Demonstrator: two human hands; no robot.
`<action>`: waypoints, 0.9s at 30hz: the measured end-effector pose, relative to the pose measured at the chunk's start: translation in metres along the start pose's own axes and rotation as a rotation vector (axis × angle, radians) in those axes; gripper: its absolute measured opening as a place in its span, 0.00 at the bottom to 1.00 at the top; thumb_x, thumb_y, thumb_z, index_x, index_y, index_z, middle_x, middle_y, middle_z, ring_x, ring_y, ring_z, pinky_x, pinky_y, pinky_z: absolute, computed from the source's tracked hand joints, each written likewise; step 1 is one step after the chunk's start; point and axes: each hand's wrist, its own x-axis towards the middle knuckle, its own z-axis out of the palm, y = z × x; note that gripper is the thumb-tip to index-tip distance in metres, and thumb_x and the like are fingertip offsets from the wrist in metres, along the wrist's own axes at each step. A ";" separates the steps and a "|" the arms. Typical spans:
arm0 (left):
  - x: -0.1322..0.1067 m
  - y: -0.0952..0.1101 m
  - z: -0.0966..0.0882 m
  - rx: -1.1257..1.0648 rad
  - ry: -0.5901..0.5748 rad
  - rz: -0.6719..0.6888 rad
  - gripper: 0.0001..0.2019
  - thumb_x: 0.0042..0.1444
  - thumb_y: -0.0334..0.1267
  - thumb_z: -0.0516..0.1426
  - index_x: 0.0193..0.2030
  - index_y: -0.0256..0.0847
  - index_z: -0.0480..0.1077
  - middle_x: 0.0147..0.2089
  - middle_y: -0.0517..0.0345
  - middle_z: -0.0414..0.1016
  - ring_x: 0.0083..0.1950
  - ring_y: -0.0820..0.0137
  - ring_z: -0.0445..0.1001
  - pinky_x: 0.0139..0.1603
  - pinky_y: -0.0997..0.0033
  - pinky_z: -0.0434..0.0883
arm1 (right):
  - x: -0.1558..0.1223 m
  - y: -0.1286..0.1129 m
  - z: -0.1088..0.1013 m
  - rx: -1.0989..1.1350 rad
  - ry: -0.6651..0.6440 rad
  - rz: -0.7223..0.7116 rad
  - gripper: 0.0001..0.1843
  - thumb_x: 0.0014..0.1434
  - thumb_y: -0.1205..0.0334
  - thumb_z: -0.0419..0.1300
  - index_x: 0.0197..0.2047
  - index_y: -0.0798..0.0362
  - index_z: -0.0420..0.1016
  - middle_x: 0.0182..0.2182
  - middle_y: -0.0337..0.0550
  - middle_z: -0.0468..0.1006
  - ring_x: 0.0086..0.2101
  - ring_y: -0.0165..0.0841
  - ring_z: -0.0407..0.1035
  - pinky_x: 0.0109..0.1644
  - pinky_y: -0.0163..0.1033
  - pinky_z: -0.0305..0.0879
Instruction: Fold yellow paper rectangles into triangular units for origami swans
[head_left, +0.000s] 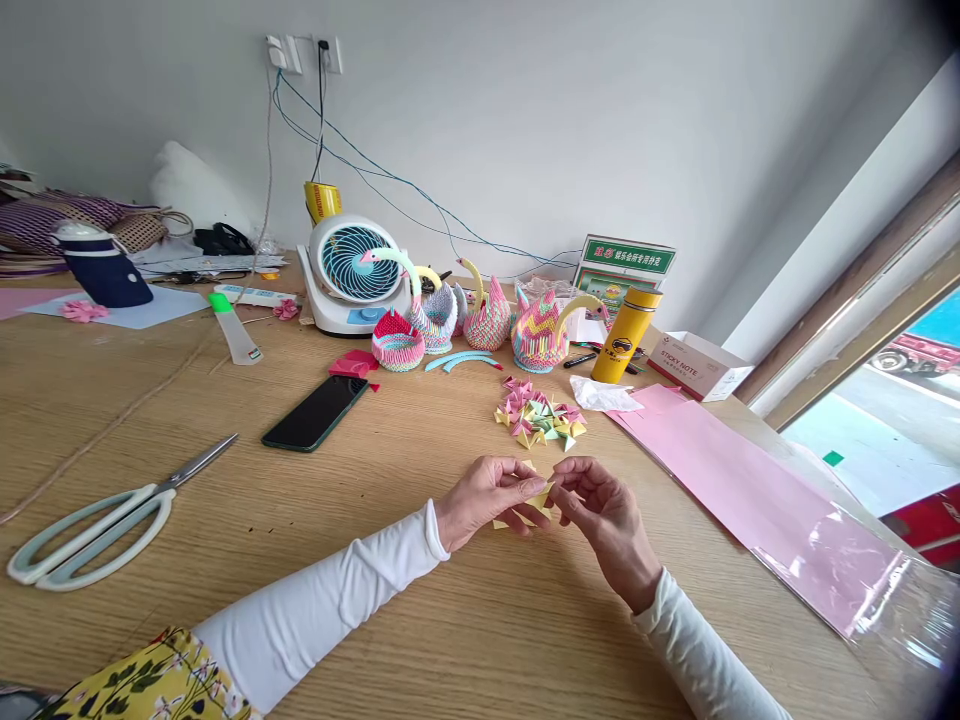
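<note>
My left hand (486, 497) and my right hand (600, 512) meet above the wooden table (225, 620), near its front middle. Both pinch a small piece of yellow paper (534, 503) between fingers and thumbs; most of the paper is hidden by the fingers. Just beyond my hands lies a pile of small folded paper pieces (540, 415) in pink, yellow and green. Farther back stand several modular paper swans, among them a pink and green one (541, 335) and a smaller one (487, 318).
A black phone (316, 412) and large scissors (97, 522) lie to the left. Pink paper sheets in clear wrap (757, 490) cover the right side. A yellow flask (625, 335), sticky-note box (694, 365), small fan (351, 265) and a navy bottle (101, 265) stand farther back.
</note>
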 end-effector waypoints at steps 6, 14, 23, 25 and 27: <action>0.000 0.000 0.000 0.063 0.025 0.048 0.21 0.48 0.52 0.62 0.38 0.34 0.68 0.39 0.49 0.76 0.33 0.68 0.79 0.25 0.80 0.68 | 0.001 0.000 -0.002 0.060 -0.002 -0.002 0.18 0.51 0.56 0.66 0.43 0.51 0.66 0.29 0.40 0.76 0.29 0.31 0.71 0.28 0.34 0.66; 0.001 -0.002 0.003 0.211 0.062 0.145 0.19 0.52 0.51 0.58 0.37 0.34 0.68 0.38 0.49 0.75 0.31 0.68 0.79 0.22 0.81 0.67 | -0.001 -0.001 -0.004 0.024 -0.016 -0.008 0.15 0.55 0.56 0.63 0.44 0.50 0.66 0.30 0.39 0.75 0.30 0.31 0.70 0.30 0.33 0.66; 0.000 -0.004 0.003 0.313 0.035 0.171 0.17 0.55 0.49 0.56 0.37 0.34 0.68 0.36 0.52 0.74 0.30 0.71 0.78 0.20 0.83 0.65 | 0.001 0.006 -0.009 -0.105 -0.051 -0.082 0.15 0.56 0.58 0.62 0.44 0.51 0.65 0.30 0.40 0.75 0.29 0.31 0.70 0.32 0.37 0.70; 0.001 -0.004 0.003 0.314 0.025 0.165 0.17 0.55 0.49 0.56 0.37 0.33 0.68 0.35 0.53 0.73 0.30 0.70 0.78 0.20 0.83 0.65 | 0.001 0.006 -0.009 -0.061 -0.066 -0.077 0.13 0.57 0.58 0.62 0.43 0.50 0.65 0.29 0.39 0.75 0.29 0.31 0.70 0.34 0.37 0.70; 0.001 -0.005 0.002 0.304 0.020 0.161 0.18 0.55 0.50 0.56 0.37 0.33 0.67 0.34 0.54 0.72 0.30 0.70 0.78 0.20 0.82 0.65 | 0.001 0.004 -0.009 -0.022 -0.081 -0.069 0.12 0.57 0.58 0.62 0.42 0.50 0.65 0.28 0.38 0.75 0.29 0.30 0.70 0.35 0.37 0.70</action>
